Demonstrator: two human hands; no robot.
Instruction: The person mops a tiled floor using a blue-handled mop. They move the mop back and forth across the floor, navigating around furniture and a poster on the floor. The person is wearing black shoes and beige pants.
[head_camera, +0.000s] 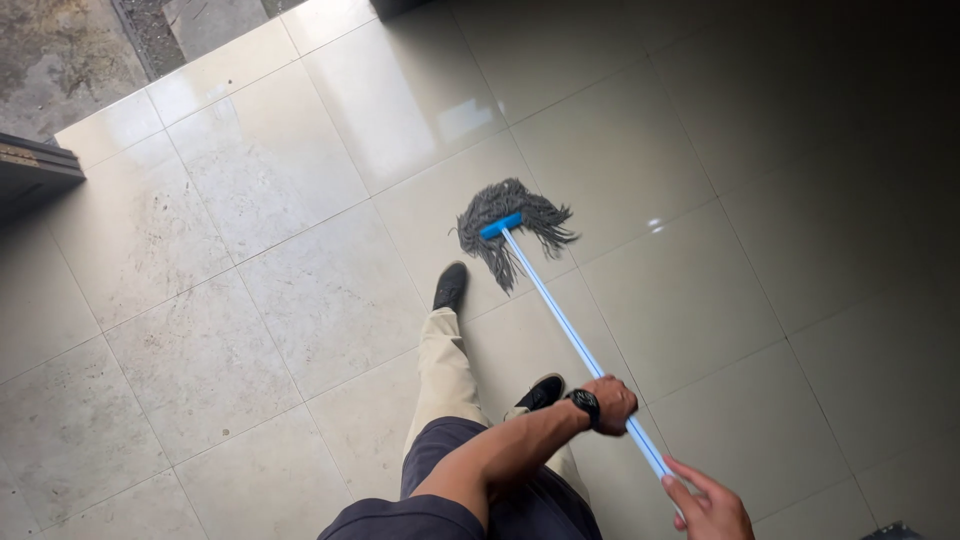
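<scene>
I hold a mop by its long light-blue handle (560, 320). The grey string mop head (510, 225), fixed by a blue clamp, lies spread on the pale tiled floor (300, 250) ahead of my feet. My left hand (612, 402), with a black watch on the wrist, is closed around the handle partway up. My right hand (712, 505) grips the handle's upper end at the bottom edge of the view, fingers curled about it. My legs in beige trousers and black shoes (450, 285) stand just left of the handle.
Large glossy tiles cover the floor, dusty at left and darker in shade at right. A dark door edge or step (35, 170) juts in at far left. Rough outdoor concrete (60, 50) lies beyond the tiles at top left.
</scene>
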